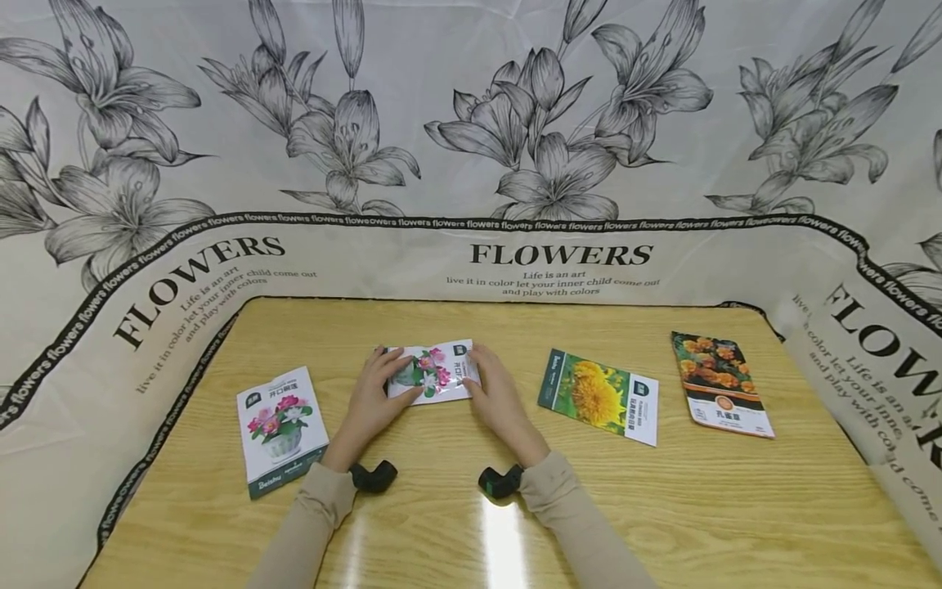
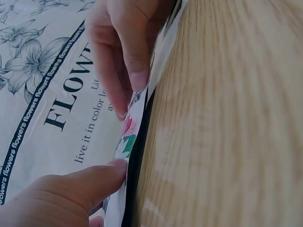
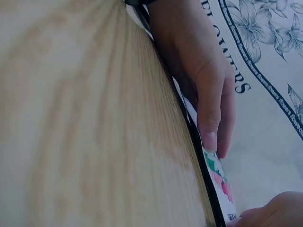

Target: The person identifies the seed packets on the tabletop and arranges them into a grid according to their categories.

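A white seed packet [image 1: 441, 372] with pink flowers on its front lies sideways near the table's far edge, between the two hands. At its left end, the left hand [image 1: 377, 401] grips it, thumb along the near edge and fingers over the top. The right hand [image 1: 504, 401] holds the opposite end, its thumb on the printed face near the lower corner. In the left wrist view the packet [image 2: 124, 146] appears nearly edge-on, with the left thumb [image 2: 102, 182] pressing its face. From the right wrist, the packet [image 3: 218, 182] shows low over the wood.
To the left lies another pink-flower seed packet [image 1: 283, 429]. On the right are a yellow sunflower packet [image 1: 599, 397] and an orange-flower packet [image 1: 721, 384]. The wooden table [image 1: 427, 540] is bordered by a flower-printed cloth [image 1: 397, 262]. Black wrist devices [image 1: 375, 477] sit at both cuffs.
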Demonstrator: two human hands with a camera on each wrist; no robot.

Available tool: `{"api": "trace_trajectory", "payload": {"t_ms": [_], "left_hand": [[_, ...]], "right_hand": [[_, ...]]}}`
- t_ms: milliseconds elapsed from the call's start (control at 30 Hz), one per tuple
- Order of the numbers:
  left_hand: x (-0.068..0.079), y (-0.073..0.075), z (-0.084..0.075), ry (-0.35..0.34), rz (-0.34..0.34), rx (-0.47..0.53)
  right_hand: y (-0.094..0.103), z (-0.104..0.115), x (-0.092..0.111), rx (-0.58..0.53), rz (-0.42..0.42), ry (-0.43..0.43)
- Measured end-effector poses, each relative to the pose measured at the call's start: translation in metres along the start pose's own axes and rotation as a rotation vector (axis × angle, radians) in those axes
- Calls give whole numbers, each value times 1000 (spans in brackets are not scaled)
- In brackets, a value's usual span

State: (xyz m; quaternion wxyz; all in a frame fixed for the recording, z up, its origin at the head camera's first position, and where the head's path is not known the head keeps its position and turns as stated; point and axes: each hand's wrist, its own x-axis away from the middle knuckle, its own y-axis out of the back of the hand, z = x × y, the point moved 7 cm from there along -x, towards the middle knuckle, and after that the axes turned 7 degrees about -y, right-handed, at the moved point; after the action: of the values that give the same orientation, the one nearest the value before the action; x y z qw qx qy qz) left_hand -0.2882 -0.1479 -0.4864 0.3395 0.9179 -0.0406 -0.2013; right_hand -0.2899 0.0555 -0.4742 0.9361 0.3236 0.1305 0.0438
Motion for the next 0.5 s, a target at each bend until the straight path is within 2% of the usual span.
{"api": "trace_trajectory", "payload": {"t_ms": [133,200,333,500], "left_hand": [[-1,0,-1,-6,-8,3],[-1,0,-2,-16,-17,-3],[-2,0,-3,-31,-24,-10],[-2,0,-4,-39,-19,-14]], "right_hand": [[-2,17,10,74,14,133],[-5,23,14,117,22,162],[-8,25,19,154,31,138],[-11,21,19,130,60,94]]}}
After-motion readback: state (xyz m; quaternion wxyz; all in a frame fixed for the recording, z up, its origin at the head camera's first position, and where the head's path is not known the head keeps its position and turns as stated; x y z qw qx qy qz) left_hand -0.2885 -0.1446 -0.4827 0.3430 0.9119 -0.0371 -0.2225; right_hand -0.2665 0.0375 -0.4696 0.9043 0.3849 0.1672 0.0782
